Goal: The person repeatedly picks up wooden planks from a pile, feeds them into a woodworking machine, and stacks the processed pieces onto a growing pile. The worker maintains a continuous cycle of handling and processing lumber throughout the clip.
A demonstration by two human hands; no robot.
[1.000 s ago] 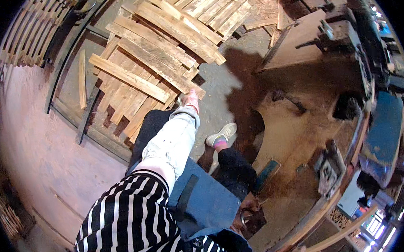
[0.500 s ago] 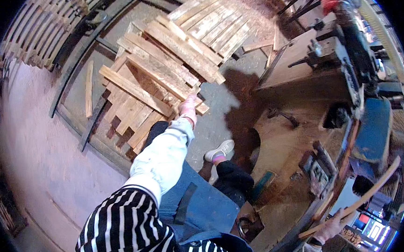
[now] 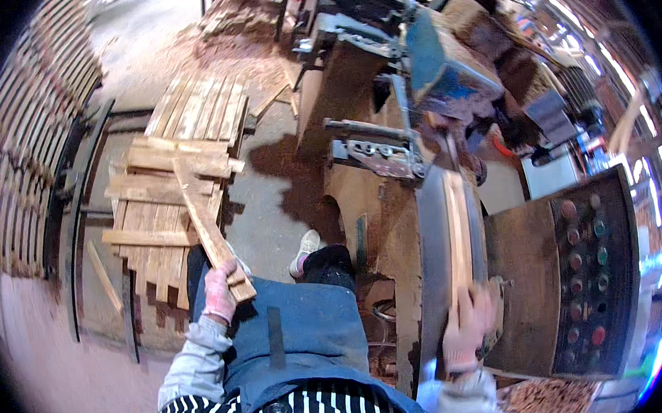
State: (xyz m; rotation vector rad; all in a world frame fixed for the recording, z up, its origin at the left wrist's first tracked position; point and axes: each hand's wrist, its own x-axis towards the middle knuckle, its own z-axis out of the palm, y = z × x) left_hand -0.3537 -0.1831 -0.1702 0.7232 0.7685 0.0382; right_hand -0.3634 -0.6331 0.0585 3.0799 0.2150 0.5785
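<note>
My left hand (image 3: pixel 219 292), in a pinkish glove, is closed around the near end of a pale wooden plank (image 3: pixel 205 224). The plank slants away over a stack of boards (image 3: pixel 195 112) at the left. At the right, my gloved right hand (image 3: pixel 468 327) is at the near end of a narrow wooden strip (image 3: pixel 457 236), its fingers on the wood. That strip lies lengthwise on the long grey bed (image 3: pixel 433 261) of a woodworking machine, its far end toward the machine head (image 3: pixel 449 141). Slight motion blur covers the right fingers.
A control panel (image 3: pixel 581 266) with several coloured buttons stands right of the bed. The blue machine housing (image 3: pixel 453 83) rises beyond it. Slatted wood piles (image 3: pixel 15 190) and a metal rack (image 3: pixel 73 247) line the left. Wood chips (image 3: pixel 551 397) lie at the lower right.
The view has swung right toward the machine. My left hand has lifted a plank from the stack and drawn it nearer. My right hand has brought its strip onto the machine bed.
</note>
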